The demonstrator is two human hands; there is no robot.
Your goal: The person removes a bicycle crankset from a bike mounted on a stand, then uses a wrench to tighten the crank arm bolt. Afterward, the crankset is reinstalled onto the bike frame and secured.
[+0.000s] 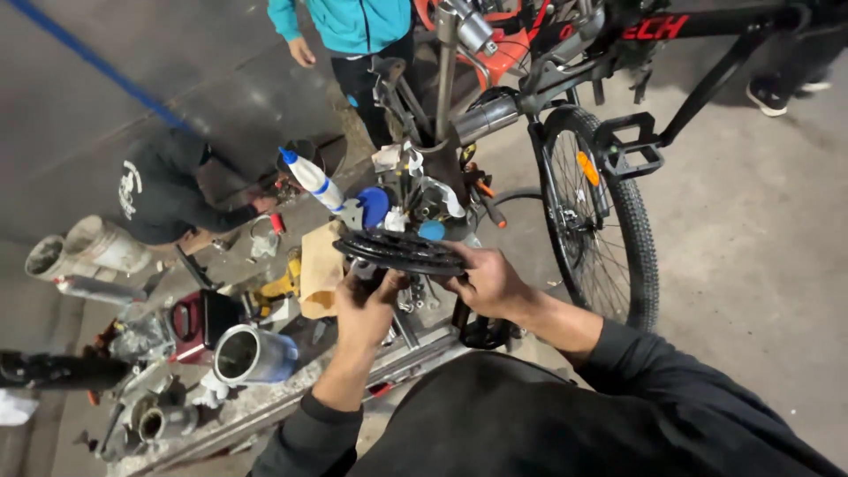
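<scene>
Two hands hold a black toothed bike ring (402, 252) above the messy counter (265, 402). Left hand (367, 309) fingers grip under it; right hand (486, 281) fingers pinch its edge, near the bike wheel (601, 221).

There is one camera, and it sits on the person's head. It looks down and a little forward, past the dark chest and sleeves. The left hand (367, 309) and right hand (486, 281) are very near, in the middle. The bike wheel (601, 221) is farther off, and the grey floor (760, 265) lies below.
</scene>
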